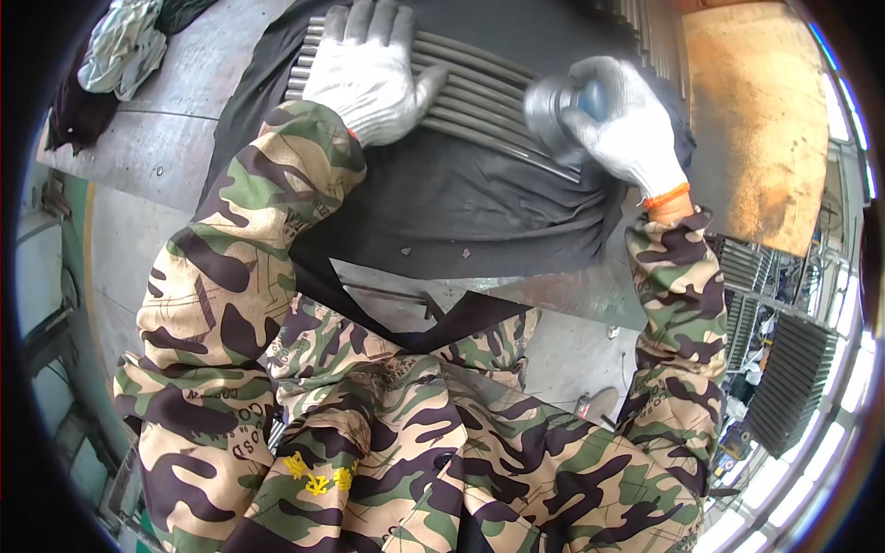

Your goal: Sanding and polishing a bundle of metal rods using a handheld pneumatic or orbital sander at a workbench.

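Several slim grey metal rods [493, 106] lie side by side in a flat row on a black cloth [442, 212]. Across their left part rests my left hand [364, 78], in a white knitted glove with grey fingertips, fingers stretched and thumb spread. My right hand [627, 120], gloved the same way, is closed around a round silvery thing [547, 115] with a blue part [595, 99]. That thing is over the right ends of the rods; blur hides its exact kind and whether it touches them.
More rods [650, 32] lie at the far right of the cloth. A worn tan board [756, 120] stands beyond them. Crumpled pale cloth [120, 46] sits on the metal table [175, 138] at the left. Racks of ribbed metal pieces [788, 382] are at the lower right.
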